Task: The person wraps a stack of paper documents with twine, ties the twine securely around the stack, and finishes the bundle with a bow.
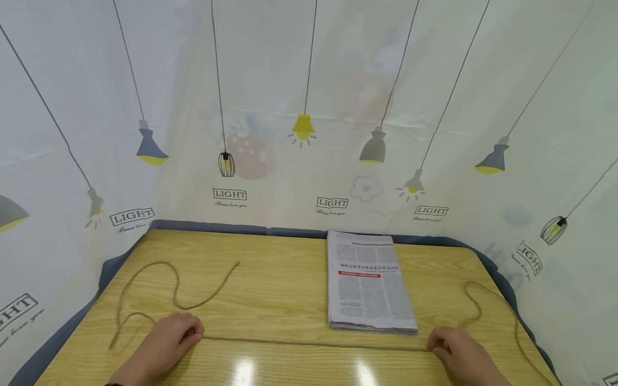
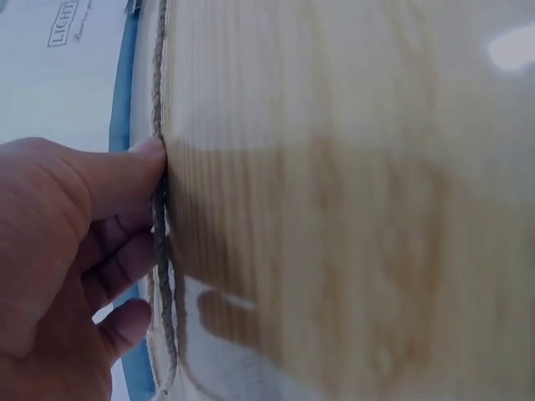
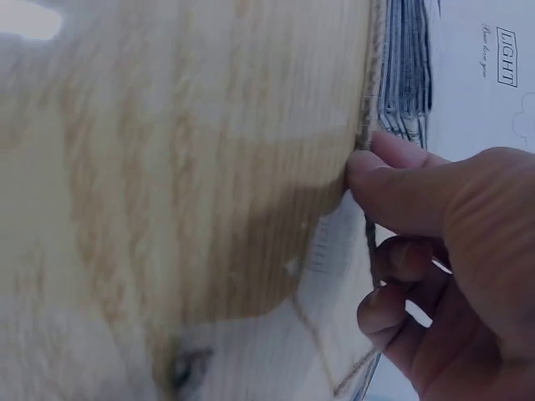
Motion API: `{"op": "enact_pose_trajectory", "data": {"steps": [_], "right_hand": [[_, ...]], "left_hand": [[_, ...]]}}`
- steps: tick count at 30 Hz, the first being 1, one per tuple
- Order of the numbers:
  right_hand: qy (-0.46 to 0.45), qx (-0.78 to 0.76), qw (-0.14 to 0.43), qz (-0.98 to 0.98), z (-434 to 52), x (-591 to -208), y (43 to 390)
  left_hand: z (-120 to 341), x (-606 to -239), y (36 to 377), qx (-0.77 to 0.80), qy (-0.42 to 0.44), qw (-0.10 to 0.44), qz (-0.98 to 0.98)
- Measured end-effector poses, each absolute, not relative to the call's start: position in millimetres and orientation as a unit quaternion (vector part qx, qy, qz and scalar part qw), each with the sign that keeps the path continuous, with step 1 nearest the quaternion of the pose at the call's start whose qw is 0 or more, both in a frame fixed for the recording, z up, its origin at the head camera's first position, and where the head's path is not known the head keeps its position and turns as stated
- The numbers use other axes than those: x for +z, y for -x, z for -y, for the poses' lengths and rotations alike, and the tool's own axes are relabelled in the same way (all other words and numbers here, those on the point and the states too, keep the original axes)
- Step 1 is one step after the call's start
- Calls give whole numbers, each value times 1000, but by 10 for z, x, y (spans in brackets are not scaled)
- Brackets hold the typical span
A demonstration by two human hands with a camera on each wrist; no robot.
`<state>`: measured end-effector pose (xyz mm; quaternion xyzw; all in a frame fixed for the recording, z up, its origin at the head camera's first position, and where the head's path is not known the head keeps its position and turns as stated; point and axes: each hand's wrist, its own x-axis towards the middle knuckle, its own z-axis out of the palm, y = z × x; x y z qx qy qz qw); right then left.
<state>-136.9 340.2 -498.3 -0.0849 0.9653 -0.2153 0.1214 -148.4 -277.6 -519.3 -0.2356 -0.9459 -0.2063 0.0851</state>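
A thin brown rope runs straight across the front of the wooden table, stretched between two hands. The left hand pinches it at the left, thumb against fingers, as the left wrist view shows with the rope passing under the thumb. At the right, the right hand pinches it between thumb and forefinger, with its other fingers curled near the cord in the right wrist view. Loose ends of rope curve over the table beyond each hand. Just behind the taut stretch lies a folded stack of newspapers.
The wooden table has a dark blue edge band along its back and sides. Behind and around it hangs a pale cloth printed with lamps. Two bright reflections show near the table's front.
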Motion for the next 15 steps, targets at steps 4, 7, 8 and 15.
{"op": "enact_pose_trajectory", "data": {"steps": [4, 7, 8, 15], "right_hand": [[84, -227, 126, -962, -3422, -4979, 1365], [82, -230, 123, -962, -3429, -4982, 1366], [83, -230, 121, -962, -3429, -4983, 1367], [89, -233, 115, -961, -3419, -4984, 1368]], "left_hand": [[2750, -5185, 1488, -171, 207, 93, 959], [2738, -5172, 1496, -157, 195, 87, 964], [2735, -5169, 1497, -156, 193, 84, 965], [2730, -5185, 1517, -171, 177, 76, 966]]}}
